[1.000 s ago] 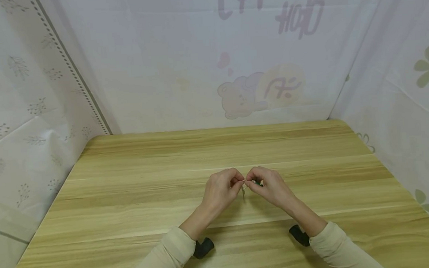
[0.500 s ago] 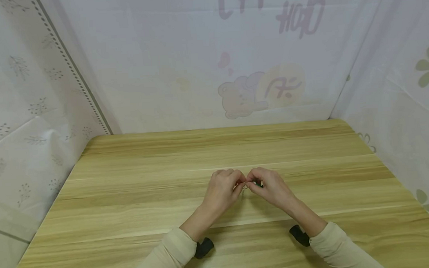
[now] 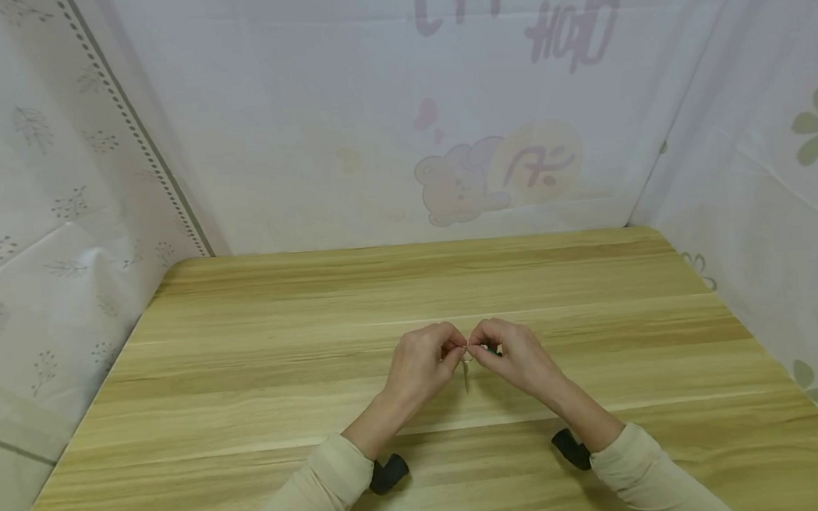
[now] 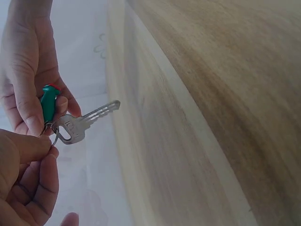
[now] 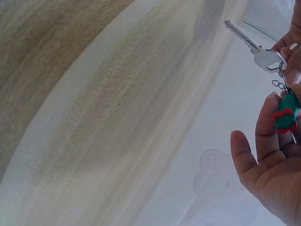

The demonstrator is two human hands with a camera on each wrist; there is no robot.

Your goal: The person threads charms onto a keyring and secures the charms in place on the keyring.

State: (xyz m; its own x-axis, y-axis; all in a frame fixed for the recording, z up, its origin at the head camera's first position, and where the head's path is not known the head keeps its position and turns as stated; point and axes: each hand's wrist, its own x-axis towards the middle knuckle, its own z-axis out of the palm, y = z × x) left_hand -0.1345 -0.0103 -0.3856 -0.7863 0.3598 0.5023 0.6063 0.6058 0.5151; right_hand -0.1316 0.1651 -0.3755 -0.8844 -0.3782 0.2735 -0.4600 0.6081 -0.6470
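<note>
Swung into fuller view beneath the fingertips since half a second ago, a single silver-toned metal key point(image 4: 79, 129) dangles above the wood-grained tabletop point(image 3: 282, 373), slightly nearer its right edge than its left and well short of the far edge. The left hand point(image 3: 421, 360) has turned slightly, its thumb and finger pinching one thin wire split ring point(image 4: 56, 137) threaded through the key's bow. The right hand point(image 3: 520, 354) grips one smooth green charm point(image 4: 49, 103) with a lobed red end; its exact fingertip hold is partly hidden. Two small wire loops point(image 5: 279, 84) show beside the charm. The key has a notched, grooved blade and raised lettering on its bow, too blurred to read. Two cream sleeves point(image 3: 338, 479) and two black, rounded wrist fittings point(image 3: 390, 474) frame the scene. Beyond the far edge, a creased cloth backdrop point(image 3: 288, 122) carries one cartoon bear point(image 3: 450, 186) and large lettering, cropped above.
</note>
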